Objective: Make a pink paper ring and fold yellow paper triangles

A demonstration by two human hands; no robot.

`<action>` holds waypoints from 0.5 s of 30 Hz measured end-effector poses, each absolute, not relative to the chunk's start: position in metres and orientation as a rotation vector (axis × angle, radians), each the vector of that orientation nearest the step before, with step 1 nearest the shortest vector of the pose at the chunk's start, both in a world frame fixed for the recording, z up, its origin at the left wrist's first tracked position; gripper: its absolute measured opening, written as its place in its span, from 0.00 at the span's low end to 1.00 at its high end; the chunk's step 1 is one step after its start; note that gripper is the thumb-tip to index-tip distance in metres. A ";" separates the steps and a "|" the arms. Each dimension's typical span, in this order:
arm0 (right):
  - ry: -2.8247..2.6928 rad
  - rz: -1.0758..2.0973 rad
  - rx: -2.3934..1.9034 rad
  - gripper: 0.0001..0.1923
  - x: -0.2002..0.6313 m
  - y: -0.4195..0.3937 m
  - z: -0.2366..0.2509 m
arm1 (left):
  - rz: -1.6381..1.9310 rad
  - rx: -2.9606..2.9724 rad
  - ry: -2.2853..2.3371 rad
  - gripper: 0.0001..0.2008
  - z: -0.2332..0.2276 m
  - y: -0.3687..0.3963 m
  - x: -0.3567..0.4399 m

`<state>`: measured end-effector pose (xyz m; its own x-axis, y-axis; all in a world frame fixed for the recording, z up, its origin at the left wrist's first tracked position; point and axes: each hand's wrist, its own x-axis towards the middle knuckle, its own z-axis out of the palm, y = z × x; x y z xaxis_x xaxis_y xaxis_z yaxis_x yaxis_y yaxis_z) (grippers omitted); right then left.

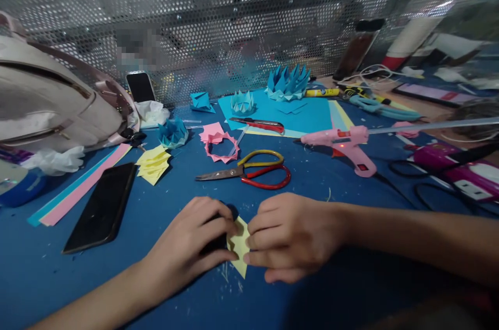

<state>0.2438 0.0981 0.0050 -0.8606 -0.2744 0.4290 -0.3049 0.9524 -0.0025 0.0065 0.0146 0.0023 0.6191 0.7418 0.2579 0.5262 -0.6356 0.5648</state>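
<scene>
Both hands are working a small yellow paper piece [239, 247] low on the blue tabletop [312, 299], near the front edge of the view.

Left hand [191, 247]: grip is pressed together on the paper's left edge, thumb underneath, with something dark tucked under the fingers; can't tell what it is. Right hand [290, 236]: fingers curled, pinching the paper's right edge. Paper is sitting between the two pinches, its lower point hanging toward the tabletop.

Risks as I'm reading them:
- The piece is small and both pinches are covering most of it, so the fold line is getting hidden. A crease could land off and skew the unit.
- Opposing pulls on thin paper: likely tearing at the corner if one hand is tugging.
- Scissors [249, 171] are lying just beyond the hands, blades pointing left. A forward reach could be catching them.
- Pink glue gun [343, 145] is sitting to the right with a red light showing, so probably hot; its cord [405, 184] is looping near the right forearm. A snag could drag it over.
- Black phone [101, 208] is lying just left of the left forearm, so an elbow sweep could be shoving it.
- Yellow folded stack [154, 163] and pink paper ring [220, 145] are sitting well clear.
</scene>
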 end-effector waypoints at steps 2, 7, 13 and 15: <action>-2.655 0.111 0.410 0.14 0.244 0.099 0.004 | 0.669 2.335 1.135 0.12 0.001 0.013 0.007; -2.622 0.147 0.416 0.13 0.244 0.100 0.004 | 0.778 2.179 1.221 0.12 -0.002 0.007 0.008; -2.587 0.171 0.436 0.14 0.244 0.103 0.002 | 0.912 2.241 1.062 0.08 0.011 0.003 0.008; -2.582 0.178 0.429 0.14 0.244 0.103 0.002 | 0.913 2.433 1.001 0.08 0.012 0.000 0.007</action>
